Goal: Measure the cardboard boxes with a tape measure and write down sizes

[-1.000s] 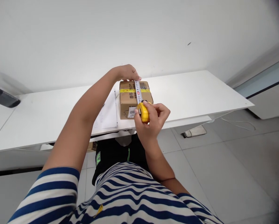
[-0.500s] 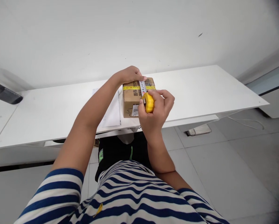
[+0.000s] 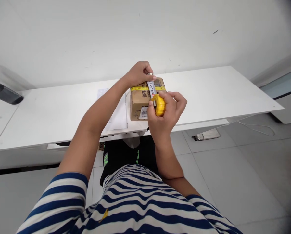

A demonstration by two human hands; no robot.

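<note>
Where we grip: left hand (image 3: 140, 73) pinches blade (image 3: 151, 87), right hand (image 3: 168, 110) clasps tape measure (image 3: 161, 105)
Table (image 3: 208, 92): front edge near cardboard box (image 3: 138, 97)

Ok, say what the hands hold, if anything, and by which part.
The tape measure: right hand around its yellow case, left hand pinching the blade near its far end.

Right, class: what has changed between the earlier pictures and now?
The right hand has brought the yellow tape measure closer to the left hand, leaving less blade showing between them. Nothing was visibly taken up or released. The cardboard box still sits beside the papers on the white table.
</note>
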